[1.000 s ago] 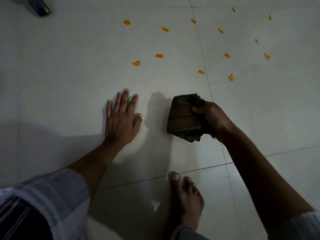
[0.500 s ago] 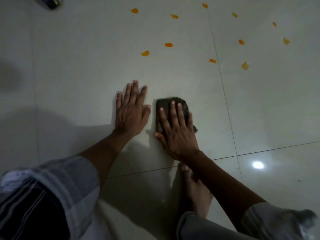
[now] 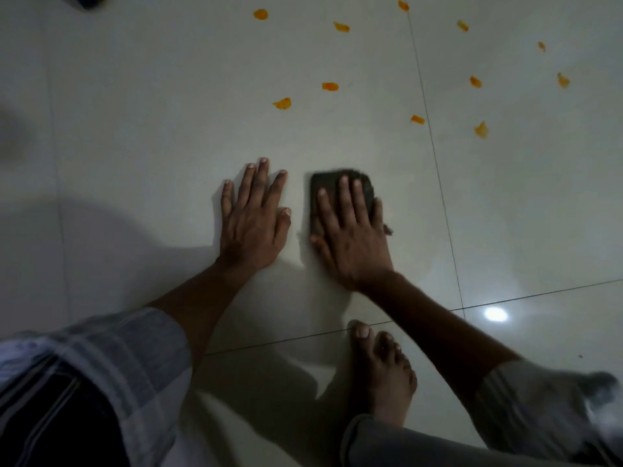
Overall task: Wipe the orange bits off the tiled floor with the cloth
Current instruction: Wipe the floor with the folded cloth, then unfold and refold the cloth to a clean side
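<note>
right hand [image 3: 350,230] presses flat on the folded cloth [image 3: 337,178], left hand [image 3: 254,219] spread empty beside it; push forward firmly toward the orange bits [image 3: 282,103], sweeping them together

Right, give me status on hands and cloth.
Left hand flat on tile, empty. Right hand pressing dark cloth down. Orange bits ahead, untouched. Path clear.

Both forearms bare. Left sleeve [image 3: 111,358] rolled above wrist: pale grey-white cloth, faint woven stripes, darker bands across cuff. Black panel with thin pale lines [image 3: 50,419] showed beneath it at lower left. Right sleeve [image 3: 546,399] pale grey, pushed up near elbow, blurred at edge. Foot [image 3: 382,372] bare, five toes visible. Grey trouser hem [image 3: 387,443] over ankle.
</note>
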